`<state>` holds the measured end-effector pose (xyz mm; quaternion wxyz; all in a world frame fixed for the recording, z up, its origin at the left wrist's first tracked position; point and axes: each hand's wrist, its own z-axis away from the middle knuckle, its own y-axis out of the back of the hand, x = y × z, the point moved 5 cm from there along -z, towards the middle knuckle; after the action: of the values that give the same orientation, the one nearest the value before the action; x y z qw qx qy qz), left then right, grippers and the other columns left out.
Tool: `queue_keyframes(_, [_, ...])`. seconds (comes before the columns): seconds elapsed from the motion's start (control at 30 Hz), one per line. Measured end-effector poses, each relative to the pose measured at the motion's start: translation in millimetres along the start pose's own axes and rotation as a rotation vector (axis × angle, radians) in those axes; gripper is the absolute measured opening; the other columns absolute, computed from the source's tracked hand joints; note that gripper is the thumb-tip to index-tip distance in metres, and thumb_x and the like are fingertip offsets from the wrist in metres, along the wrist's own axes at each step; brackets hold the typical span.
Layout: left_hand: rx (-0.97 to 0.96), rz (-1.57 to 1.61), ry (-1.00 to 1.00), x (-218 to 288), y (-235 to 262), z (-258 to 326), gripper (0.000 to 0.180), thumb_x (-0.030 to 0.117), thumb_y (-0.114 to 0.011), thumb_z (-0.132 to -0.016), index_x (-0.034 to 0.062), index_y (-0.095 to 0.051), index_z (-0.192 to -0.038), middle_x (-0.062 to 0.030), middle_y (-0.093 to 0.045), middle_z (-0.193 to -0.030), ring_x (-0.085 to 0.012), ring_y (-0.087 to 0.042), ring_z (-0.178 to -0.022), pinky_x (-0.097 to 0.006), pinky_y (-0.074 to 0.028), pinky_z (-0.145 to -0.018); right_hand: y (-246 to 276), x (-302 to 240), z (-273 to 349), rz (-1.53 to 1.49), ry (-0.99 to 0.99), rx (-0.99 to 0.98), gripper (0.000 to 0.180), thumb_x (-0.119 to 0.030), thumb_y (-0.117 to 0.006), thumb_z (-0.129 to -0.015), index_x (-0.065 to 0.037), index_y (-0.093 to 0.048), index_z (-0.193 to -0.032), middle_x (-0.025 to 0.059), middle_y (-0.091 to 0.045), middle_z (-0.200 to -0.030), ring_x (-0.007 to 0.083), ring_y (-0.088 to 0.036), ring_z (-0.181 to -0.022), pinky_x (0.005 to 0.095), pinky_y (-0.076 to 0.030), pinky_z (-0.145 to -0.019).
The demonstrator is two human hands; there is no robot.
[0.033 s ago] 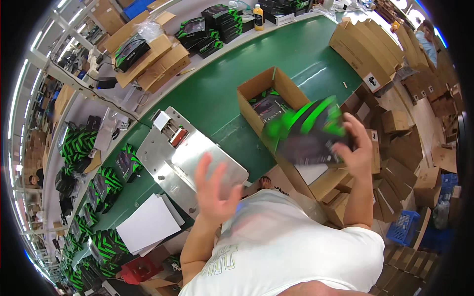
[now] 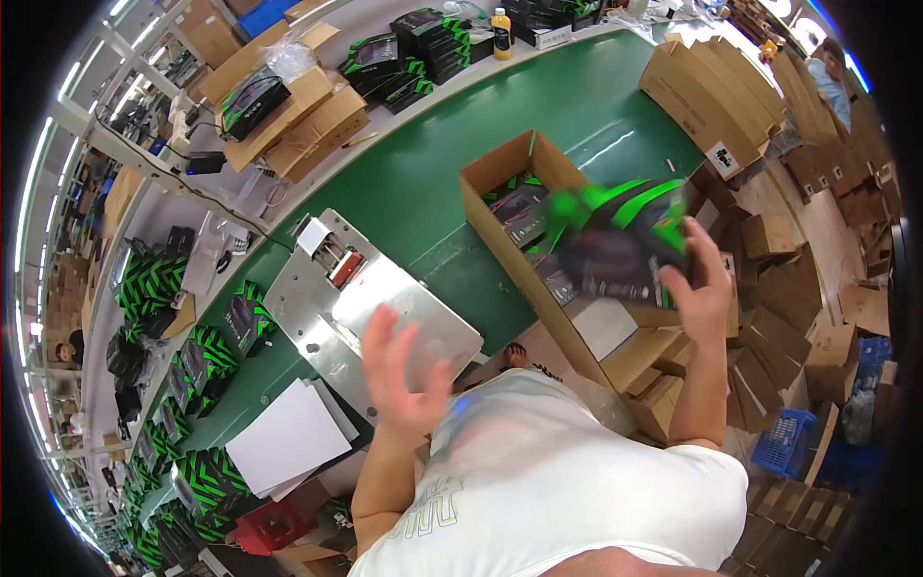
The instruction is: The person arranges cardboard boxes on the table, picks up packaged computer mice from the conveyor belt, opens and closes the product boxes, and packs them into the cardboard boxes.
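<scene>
My right hand point(image 2: 704, 279) grips a black-and-green product box point(image 2: 620, 250) by its right end. That box is a little blurred and hangs over the long open carton point(image 2: 500, 159), hiding part of it. Inside the carton lie several like boxes point(image 2: 517, 213), dark faces up. My left hand point(image 2: 402, 370) is empty, fingers spread, above the lower right part of a metal plate fixture point(image 2: 423, 322). A small clamp with a red block point(image 2: 344, 269) sits on the fixture's upper part.
White paper sheets point(image 2: 288, 438) lie at the lower left, near rows of green-and-black boxes point(image 2: 207, 361). Tall flattened cartons point(image 2: 707, 101) stand at the table's far right. A yellow bottle point(image 2: 502, 34) is on the back shelf. A blue crate point(image 2: 785, 442) sits on the right.
The held box has shifted slightly right with my right hand, uncovering more of the boxes in the carton. My left hand has moved a little left.
</scene>
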<state>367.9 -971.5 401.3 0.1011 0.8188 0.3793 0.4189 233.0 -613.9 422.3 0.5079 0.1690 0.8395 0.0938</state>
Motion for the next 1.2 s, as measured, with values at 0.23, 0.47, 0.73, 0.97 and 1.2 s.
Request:
queue_keyframes(0.23, [0.053, -0.135, 0.225, -45.1, 17.5, 44.8, 0.035, 0.003, -0.063, -0.082, -0.0005, -0.059, -0.117, -0.0234, -0.043, -0.142, -0.0357, -0.052, -0.121, -0.044, -0.041, -0.102, -3.0, 98.3, 33.4, 0.568, -0.317, -0.371, 0.059, -0.025, -0.079, -0.075, -0.009, -0.060, -0.129, 0.0201, -0.067, -0.115, 0.0333, -0.065, -0.107, 0.0392, -0.050, -0.092])
queue_keyframes(0.47, [0.025, -0.143, 0.227, -51.9, 14.4, 46.0, 0.030, 0.003, -0.062, -0.084, -0.0012, -0.060, -0.114, -0.0229, -0.044, -0.141, -0.0370, -0.051, -0.122, -0.045, -0.041, -0.103, -25.4, 115.0, 39.6, 0.328, -0.437, -0.574, 0.061, -0.024, -0.077, -0.077, -0.015, -0.053, -0.133, 0.0218, -0.065, -0.112, 0.0383, -0.062, -0.104, 0.0427, -0.049, -0.089])
queue_keyframes(0.73, [-0.004, -0.154, 0.224, -50.3, 12.9, 47.3, 0.028, 0.004, -0.061, -0.085, -0.0024, -0.061, -0.112, -0.0226, -0.045, -0.140, -0.0367, -0.051, -0.122, -0.045, -0.040, -0.104, -30.9, 157.2, 60.6, 0.629, -0.542, -0.701, 0.063, -0.032, -0.076, -0.077, -0.012, -0.051, -0.132, 0.0234, -0.066, -0.112, 0.0400, -0.062, -0.107, 0.0443, -0.048, -0.092])
queue_keyframes(0.97, [-0.014, -0.161, 0.230, -53.4, 11.4, 45.5, 0.027, 0.003, -0.060, -0.085, -0.0023, -0.062, -0.111, -0.0222, -0.046, -0.140, -0.0364, -0.051, -0.122, -0.045, -0.040, -0.103, -15.0, 206.7, 100.3, 0.347, -0.711, -0.614, 0.065, -0.032, -0.071, -0.086, -0.009, -0.042, -0.139, 0.0308, -0.063, -0.110, 0.0419, -0.060, -0.109, 0.0428, -0.048, -0.094])
queue_keyframes(1.2, [-0.028, -0.194, 0.237, -51.8, 10.2, 45.2, 0.027, 0.002, -0.060, -0.085, -0.0023, -0.062, -0.111, -0.0223, -0.046, -0.140, -0.0363, -0.051, -0.122, -0.046, -0.041, -0.103, -78.3, 167.1, 63.2, 1.285, -0.521, -1.422, 0.052, -0.043, -0.078, -0.077, -0.008, -0.069, -0.114, 0.0144, -0.071, -0.110, 0.0285, -0.068, -0.101, 0.0385, -0.054, -0.085])
